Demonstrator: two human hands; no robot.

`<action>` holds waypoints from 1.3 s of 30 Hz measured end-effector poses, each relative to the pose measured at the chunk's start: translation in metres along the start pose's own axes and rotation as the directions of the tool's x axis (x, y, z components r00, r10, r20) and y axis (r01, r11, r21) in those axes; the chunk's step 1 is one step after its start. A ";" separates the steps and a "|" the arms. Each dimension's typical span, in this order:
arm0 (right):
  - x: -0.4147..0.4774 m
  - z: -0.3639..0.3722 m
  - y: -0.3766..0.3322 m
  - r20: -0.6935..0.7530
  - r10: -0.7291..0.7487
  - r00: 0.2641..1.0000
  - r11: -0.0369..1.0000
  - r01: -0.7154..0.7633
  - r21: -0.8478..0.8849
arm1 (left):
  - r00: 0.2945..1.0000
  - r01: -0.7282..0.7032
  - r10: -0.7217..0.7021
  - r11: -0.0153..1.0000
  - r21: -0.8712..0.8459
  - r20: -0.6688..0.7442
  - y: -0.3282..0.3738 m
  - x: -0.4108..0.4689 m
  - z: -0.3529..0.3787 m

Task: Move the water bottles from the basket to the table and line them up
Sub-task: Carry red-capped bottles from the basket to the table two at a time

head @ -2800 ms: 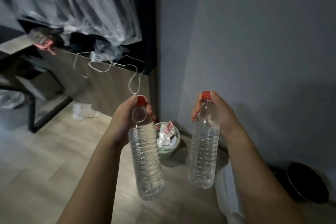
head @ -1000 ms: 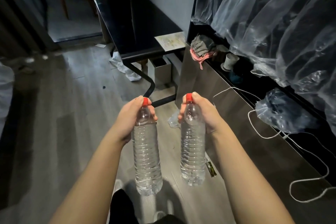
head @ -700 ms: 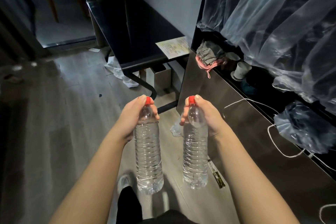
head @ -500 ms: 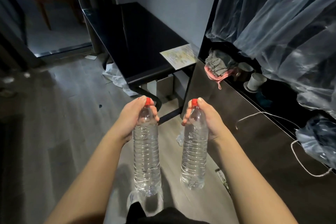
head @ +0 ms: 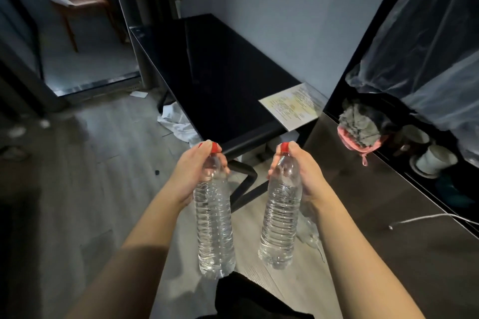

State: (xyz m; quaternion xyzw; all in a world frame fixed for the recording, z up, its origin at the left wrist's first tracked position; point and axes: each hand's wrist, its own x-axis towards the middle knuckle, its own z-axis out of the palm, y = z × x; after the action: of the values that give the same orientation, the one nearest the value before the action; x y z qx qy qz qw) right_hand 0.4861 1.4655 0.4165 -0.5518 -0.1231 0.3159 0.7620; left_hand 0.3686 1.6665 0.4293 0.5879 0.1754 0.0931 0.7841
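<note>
left hand (head: 193, 173) around left bottle (head: 215, 228) neck, right hand (head: 308, 176) around right bottle (head: 281, 220) neck, red caps (head: 284, 147) half covered

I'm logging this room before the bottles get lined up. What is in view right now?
clear plastic water bottles with red caps: two, clear, one in each hand
long black table: one, black, ahead by the wall
printed paper sheet: one, pale, table's near right corner
crumpled white cloth: one, white, floor by table
grey and pink cloth: one, dark shelf at right
white cup: at least one, same shelf
clear plastic sheeting: one, translucent, upper right
white cord: one, white, lower right
brown chair: one, brown, far left
left hand: one, grip on a bottle's neck
right hand: one, grip on a bottle's neck
</note>
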 end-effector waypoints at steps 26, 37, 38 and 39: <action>0.356 0.017 -0.053 -0.257 -0.078 0.963 0.912 -0.035 -0.409 | 0.996 -0.086 0.091 0.944 0.318 -0.003 0.077 0.361 -0.072; 0.430 0.030 -0.038 -0.565 -0.399 0.722 0.827 0.017 -0.562 | 0.904 -0.316 0.118 0.832 0.455 0.412 0.087 0.521 -0.079; 0.437 0.034 -0.035 -0.607 -0.413 0.679 0.832 0.010 -0.554 | 0.888 -0.331 0.114 0.831 0.448 0.446 0.088 0.535 -0.080; 0.445 0.039 -0.032 -0.651 -0.416 0.635 0.845 0.004 -0.536 | 0.873 -0.343 0.109 0.830 0.440 0.475 0.090 0.548 -0.081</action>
State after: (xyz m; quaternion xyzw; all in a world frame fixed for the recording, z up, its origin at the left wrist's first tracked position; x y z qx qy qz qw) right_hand 0.8191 1.7636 0.3885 -0.7853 0.0595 -0.0748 0.6117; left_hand 0.8474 1.9581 0.4044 0.7969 -0.0566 0.0055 0.6014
